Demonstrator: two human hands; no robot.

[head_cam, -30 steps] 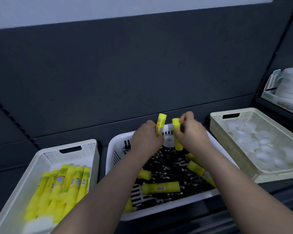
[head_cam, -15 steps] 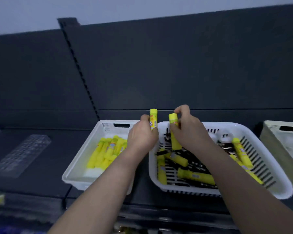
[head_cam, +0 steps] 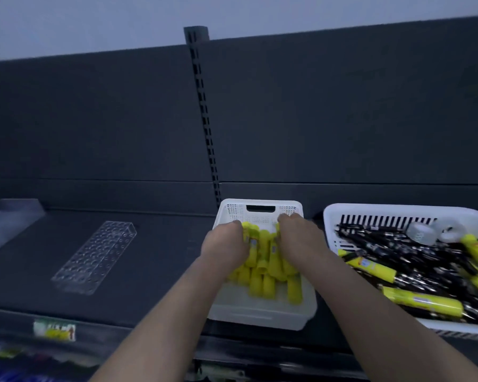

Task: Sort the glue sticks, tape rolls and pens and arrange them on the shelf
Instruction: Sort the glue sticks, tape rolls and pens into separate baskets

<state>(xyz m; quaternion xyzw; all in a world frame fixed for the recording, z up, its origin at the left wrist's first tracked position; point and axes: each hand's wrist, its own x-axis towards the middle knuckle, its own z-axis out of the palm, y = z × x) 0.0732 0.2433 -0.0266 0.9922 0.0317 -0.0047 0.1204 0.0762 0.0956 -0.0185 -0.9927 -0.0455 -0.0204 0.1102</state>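
A small white basket [head_cam: 260,208] on the dark shelf holds a pile of yellow glue sticks [head_cam: 262,282]. Both my hands reach into it at the far end. My left hand [head_cam: 224,249] curls its fingers round a yellow glue stick [head_cam: 251,239] lying low on the pile. My right hand [head_cam: 298,241] grips another glue stick [head_cam: 273,250] next to it. To the right, a larger white slotted basket [head_cam: 398,211] holds several black pens [head_cam: 398,252], two clear tape rolls [head_cam: 422,234] and more loose glue sticks [head_cam: 422,301].
A clear acrylic holder with round holes [head_cam: 94,252] lies on the shelf to the left of the baskets. A slotted upright [head_cam: 204,117] runs up the dark back panel. A price label [head_cam: 54,330] sits on the shelf's front edge.
Both hands moved left from above the mixed basket and down into the glue stick basket, each carrying a glue stick. The view swung left with them.
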